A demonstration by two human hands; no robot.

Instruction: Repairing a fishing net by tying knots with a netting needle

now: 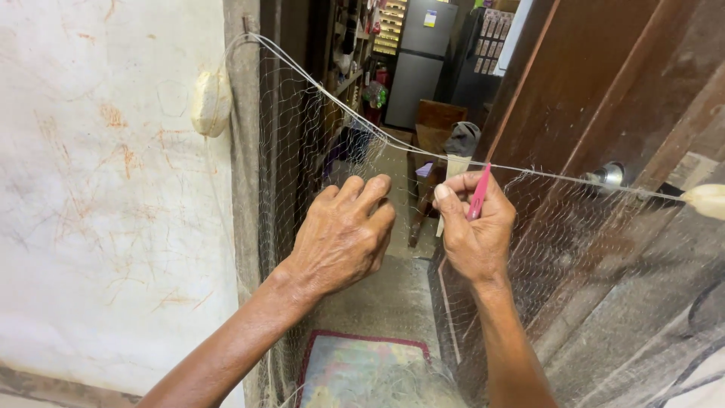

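Observation:
A fine, nearly clear fishing net (302, 151) hangs from a pale top rope (332, 94) strung across the doorway. My left hand (343, 234) is curled into the mesh just below the rope, fingers pinching the netting. My right hand (476, 230) grips a slim pink netting needle (479, 193) that points upward, touching the rope. The two hands sit close together, a few centimetres apart. An oval cream float (210, 102) is on the rope at the upper left, and another float (708, 201) at the right edge.
A stained white wall (106, 204) fills the left. A brown wooden door (604, 98) with a metal knob (609, 174) stands on the right. Beyond the doorway are a grey fridge (419, 60), shelves and a wooden chair (438, 128). A mat (362, 366) lies on the floor below.

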